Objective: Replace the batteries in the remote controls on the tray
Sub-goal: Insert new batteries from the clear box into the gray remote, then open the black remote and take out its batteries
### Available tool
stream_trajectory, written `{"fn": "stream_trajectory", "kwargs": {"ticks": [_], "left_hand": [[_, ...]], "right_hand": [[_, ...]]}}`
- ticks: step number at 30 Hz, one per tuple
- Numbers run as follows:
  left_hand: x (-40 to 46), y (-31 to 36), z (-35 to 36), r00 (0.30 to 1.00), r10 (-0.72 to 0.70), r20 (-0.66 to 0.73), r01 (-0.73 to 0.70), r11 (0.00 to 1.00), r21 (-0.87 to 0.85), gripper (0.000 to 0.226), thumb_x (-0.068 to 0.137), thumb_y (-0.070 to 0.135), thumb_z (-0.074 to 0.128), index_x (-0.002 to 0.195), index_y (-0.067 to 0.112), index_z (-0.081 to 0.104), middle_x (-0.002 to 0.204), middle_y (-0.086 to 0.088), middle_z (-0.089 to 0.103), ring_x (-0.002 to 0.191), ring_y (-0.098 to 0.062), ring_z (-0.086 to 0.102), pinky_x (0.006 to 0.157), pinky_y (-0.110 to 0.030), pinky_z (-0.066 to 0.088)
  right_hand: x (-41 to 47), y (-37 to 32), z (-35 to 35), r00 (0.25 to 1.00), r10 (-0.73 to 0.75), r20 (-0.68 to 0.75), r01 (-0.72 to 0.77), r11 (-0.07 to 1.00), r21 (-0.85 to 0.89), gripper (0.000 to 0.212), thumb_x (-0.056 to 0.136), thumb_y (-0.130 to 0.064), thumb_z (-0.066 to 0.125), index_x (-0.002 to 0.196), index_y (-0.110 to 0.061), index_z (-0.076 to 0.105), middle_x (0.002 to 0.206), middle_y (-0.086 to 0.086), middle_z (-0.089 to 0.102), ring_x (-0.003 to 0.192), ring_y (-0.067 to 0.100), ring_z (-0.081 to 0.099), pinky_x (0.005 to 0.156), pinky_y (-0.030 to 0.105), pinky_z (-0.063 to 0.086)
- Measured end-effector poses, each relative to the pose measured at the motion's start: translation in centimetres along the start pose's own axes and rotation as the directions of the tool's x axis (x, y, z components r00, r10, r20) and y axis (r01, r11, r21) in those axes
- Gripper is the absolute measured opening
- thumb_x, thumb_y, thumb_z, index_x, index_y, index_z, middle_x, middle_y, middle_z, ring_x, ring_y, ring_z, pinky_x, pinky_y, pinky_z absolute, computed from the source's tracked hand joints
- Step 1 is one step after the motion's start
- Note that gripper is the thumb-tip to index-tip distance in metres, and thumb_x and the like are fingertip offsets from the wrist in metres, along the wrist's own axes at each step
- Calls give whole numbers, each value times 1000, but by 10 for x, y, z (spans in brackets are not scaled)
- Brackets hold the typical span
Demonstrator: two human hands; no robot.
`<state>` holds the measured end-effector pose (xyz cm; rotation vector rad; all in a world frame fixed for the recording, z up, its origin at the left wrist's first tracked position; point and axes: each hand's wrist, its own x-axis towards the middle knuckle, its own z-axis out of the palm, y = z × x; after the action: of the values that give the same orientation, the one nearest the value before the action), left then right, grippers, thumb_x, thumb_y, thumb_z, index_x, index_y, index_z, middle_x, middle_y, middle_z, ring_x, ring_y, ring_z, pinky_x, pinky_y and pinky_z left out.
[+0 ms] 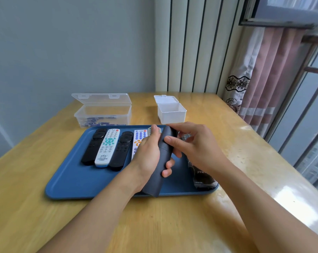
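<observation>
A blue tray point(76, 181) lies on the wooden table. On its left side lie a black remote point(94, 146), a white remote with teal buttons point(107, 147) and a second black remote point(121, 150). A white remote with blue buttons point(139, 138) is partly hidden behind my left hand point(148, 157). That hand grips a dark grey remote point(159, 161), held back side up above the tray. My right hand point(193, 145) pinches the top end of this remote, thumb on its back cover. Another black remote point(203, 175) lies at the tray's right edge.
A clear plastic box point(102, 114) with its lid open holds several blue batteries behind the tray on the left. A small white box point(171, 111), also open, stands at the back right. A curtain and a window are on the right.
</observation>
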<state>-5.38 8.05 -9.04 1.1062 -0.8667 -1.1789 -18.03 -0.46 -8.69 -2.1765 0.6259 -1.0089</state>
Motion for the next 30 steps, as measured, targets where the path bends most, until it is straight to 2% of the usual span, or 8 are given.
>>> {"fn": "stream_trajectory", "kwargs": {"ticks": [3,6,10,13,16,20,24,30], "left_hand": [[1,7,2,999,26,30,-27,999,46,78,104,61,18,101,1,68,79,-17,65,49,-23,46,44,-27,37],[11,13,-6,984,148,-99,-128,975,182,84,102,62,16,95,2,74,83,-22,70,61,-27,62,54,-30,51],[24,14,-36,783,499,-371,-280,815,507,42,105,47,40,94,24,74,97,4,76,96,-10,70,88,-34,54],[25,6,-46,826,520,-216,-172,598,783,19,98,34,62,111,26,72,112,11,71,108,-7,63,97,-28,47],[24,-3,-44,892,450,-43,-137,359,923,42,86,40,68,125,24,67,125,6,65,118,-16,58,100,-29,43],[20,-1,-43,949,314,-3,-51,164,985,66,87,47,66,145,19,51,149,4,49,141,-19,39,116,-37,33],[13,2,-39,970,243,-9,-9,72,997,51,95,43,58,139,19,56,145,1,55,136,-19,45,112,-34,33],[15,2,-44,969,248,-19,-2,83,997,34,100,34,49,127,19,64,132,1,63,122,-24,53,102,-40,44]], "right_hand": [[6,-5,-4,999,34,37,-42,968,248,14,91,-17,71,103,-13,65,67,5,62,52,12,54,61,28,43],[11,-14,-17,993,43,-112,18,872,490,14,89,-10,65,102,-9,60,79,5,61,56,12,51,55,26,43],[11,-17,-33,900,-75,-429,159,973,164,21,92,-5,65,96,-22,52,79,-13,56,59,17,55,54,36,48],[3,-9,-13,940,-194,-281,135,967,-218,20,91,-12,67,96,-24,52,89,-7,66,70,18,57,62,36,51],[0,-2,2,977,-206,-57,148,847,-511,16,90,-15,63,93,-16,47,92,3,67,72,29,54,59,41,49],[-1,-9,3,984,-4,180,120,757,-642,19,82,-17,61,90,-20,44,78,-7,53,73,26,49,54,36,38],[-5,-15,4,941,121,317,116,763,-635,25,76,-25,68,88,-22,47,75,-10,49,77,21,50,53,32,37],[-5,-9,-1,920,135,367,141,761,-634,31,70,-45,78,80,-29,53,84,-14,52,84,15,53,67,34,50]]}}
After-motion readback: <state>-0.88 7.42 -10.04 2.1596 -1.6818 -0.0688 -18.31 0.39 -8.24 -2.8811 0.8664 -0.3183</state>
